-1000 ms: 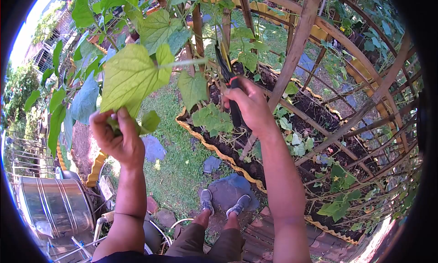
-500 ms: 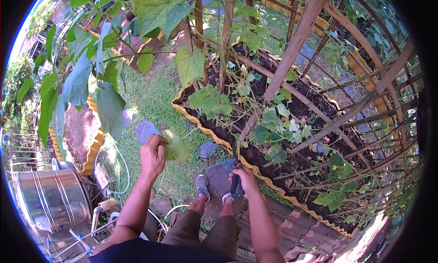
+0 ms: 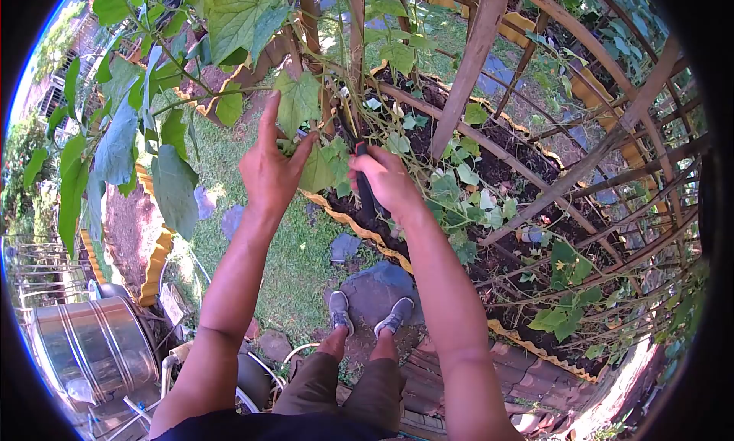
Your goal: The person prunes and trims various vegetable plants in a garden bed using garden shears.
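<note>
My left hand [image 3: 271, 165] is raised at the trellis plants, index finger stretched up and thumb spread, the other fingers curled. A cut-looking pale green leaf [image 3: 315, 172] hangs beside its thumb, seemingly kept in the curled fingers, which are partly hidden. Just above the thumb, another broad leaf [image 3: 298, 100] is on the vine, close to the index fingertip. My right hand [image 3: 386, 182] grips black pruning shears [image 3: 365, 192] with a red-orange part. Their blades point up among thin stems by a wooden post; whether a stem lies between them cannot be made out.
A wooden lattice [image 3: 474, 66] arches over the soil bed at right, bordered by wavy yellow edging [image 3: 359, 231]. Big leaves [image 3: 172, 185] hang at upper left. A metal drum [image 3: 95, 341] stands lower left. My shoes rest on a stone slab [image 3: 375, 288].
Both hands have moved up to the vine by the post. My left hand has stretched out its index finger and thumb, and the shears have risen into the stems.
</note>
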The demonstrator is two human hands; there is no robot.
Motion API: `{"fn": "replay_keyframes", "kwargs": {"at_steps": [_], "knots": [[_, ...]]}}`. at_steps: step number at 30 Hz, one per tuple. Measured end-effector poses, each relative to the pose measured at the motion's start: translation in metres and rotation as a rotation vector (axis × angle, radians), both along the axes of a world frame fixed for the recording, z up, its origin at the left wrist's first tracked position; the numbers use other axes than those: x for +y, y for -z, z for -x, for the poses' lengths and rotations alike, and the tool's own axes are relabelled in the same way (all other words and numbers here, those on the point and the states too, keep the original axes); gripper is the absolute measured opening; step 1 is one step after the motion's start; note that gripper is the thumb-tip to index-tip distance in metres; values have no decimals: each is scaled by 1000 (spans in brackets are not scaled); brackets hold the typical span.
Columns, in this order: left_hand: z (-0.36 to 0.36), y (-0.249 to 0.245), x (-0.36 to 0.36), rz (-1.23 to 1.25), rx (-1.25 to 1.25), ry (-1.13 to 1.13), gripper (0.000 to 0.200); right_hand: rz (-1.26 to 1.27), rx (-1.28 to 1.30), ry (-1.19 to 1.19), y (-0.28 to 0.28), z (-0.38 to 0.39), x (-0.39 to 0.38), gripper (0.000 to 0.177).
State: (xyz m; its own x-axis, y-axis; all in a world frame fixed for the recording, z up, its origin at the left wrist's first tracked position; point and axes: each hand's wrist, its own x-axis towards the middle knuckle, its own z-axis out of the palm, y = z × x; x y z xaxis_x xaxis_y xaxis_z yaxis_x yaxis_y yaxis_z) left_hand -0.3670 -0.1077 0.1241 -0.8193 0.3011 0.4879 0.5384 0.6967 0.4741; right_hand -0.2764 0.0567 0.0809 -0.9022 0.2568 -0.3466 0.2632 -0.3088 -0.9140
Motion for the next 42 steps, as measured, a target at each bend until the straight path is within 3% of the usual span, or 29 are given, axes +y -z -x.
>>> {"fn": "replay_keyframes", "kwargs": {"at_steps": [4, 7, 15, 17, 21, 23, 28, 33, 34, 37, 42], "knots": [[23, 9, -1, -124, 238, 102, 29, 47, 15, 2, -2, 25, 3, 37], [19, 4, -10, -117, 152, 88, 19, 17, 16, 25, -7, 30, 3, 38], [12, 13, -31, -121, 61, 2, 21, -89, 0, 57, -19, 23, -1, 21], [3, 12, -43, -135, 23, 5, 23, -9, 57, 68, 5, 13, -4, 18], [-25, 33, -79, -86, -73, -27, 22, 70, 21, 60, 55, -49, -14, 19], [-46, 53, -103, 48, -202, -54, 23, 295, -145, 75, 83, -91, -31, 18], [-105, 126, -156, 178, -474, -59, 26, 446, -510, 49, 152, -206, -97, 17], [-140, 168, -165, 111, -830, -171, 28, 530, -615, 82, 155, -268, -163, 18], [-145, 175, -162, 95, -802, -192, 28, 561, -600, 79, 161, -278, -174, 24], [-158, 176, -144, 40, -780, -139, 28, 546, -619, -11, 173, -299, -184, 21], [-174, 143, -110, 108, -746, 143, 27, 525, -605, -27, 198, -338, -180, 20]]}}
